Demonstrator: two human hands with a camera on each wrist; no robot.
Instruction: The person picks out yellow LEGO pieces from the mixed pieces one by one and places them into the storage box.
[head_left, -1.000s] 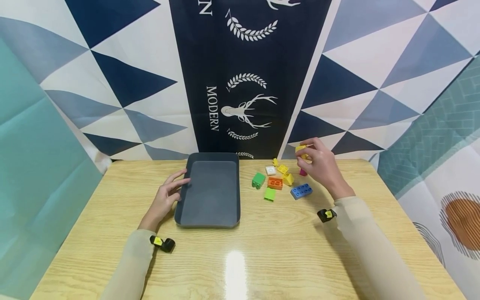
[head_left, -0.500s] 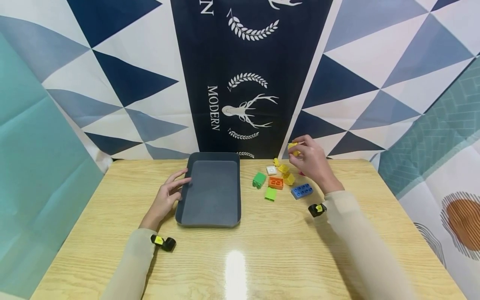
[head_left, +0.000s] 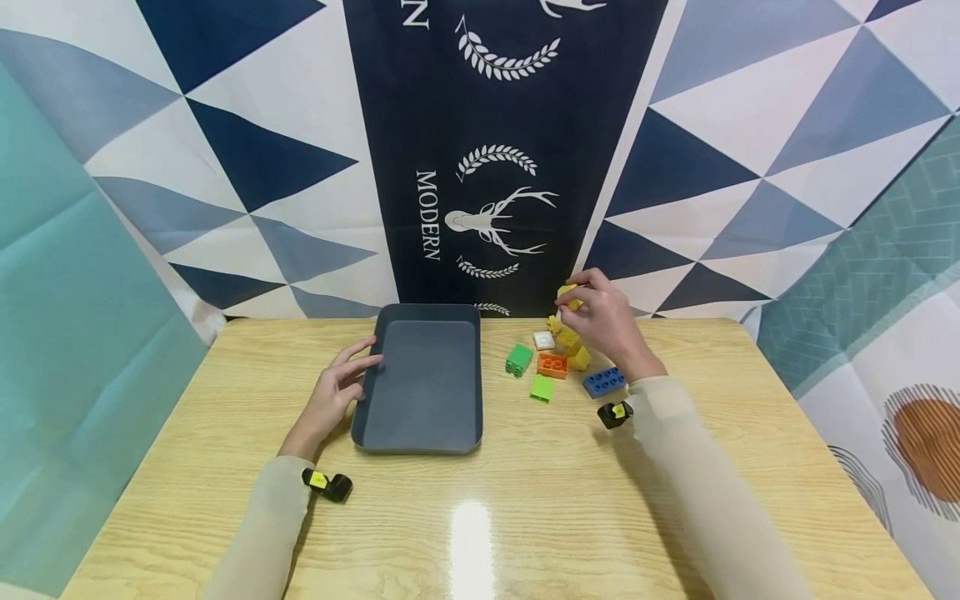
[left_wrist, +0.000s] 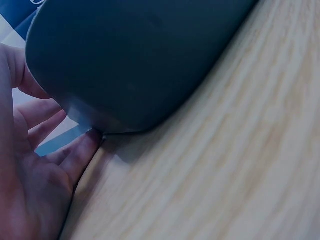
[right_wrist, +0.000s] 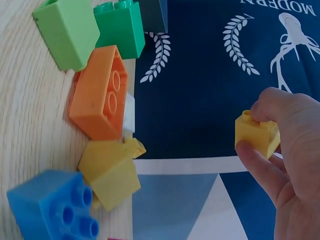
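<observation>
Between thumb and fingers my right hand (head_left: 603,321) pinches a yellow building block (right_wrist: 255,134), raised above the table's far edge. Below and left of that hand lie loose blocks: an orange one (head_left: 552,365), a green one (head_left: 518,360), a lime one (head_left: 542,387), a blue one (head_left: 603,382), a white piece (head_left: 543,340) and several yellow ones (head_left: 577,358). At the left, my left hand (head_left: 333,392) rests its extended fingers against the left rim of a dark grey tray (head_left: 420,450). No block lies in the tray.
The wooden table (head_left: 420,525) reaches back to a patterned wall cloth (head_left: 480,125). A teal panel (head_left: 67,333) borders the left side, and a patterned sheet (head_left: 900,400) the right. Small black cameras (head_left: 615,413) sit on both wrists.
My right hand has moved left with the yellow block, from above the right end of the group to over its back. The left hand and tray stay put.
</observation>
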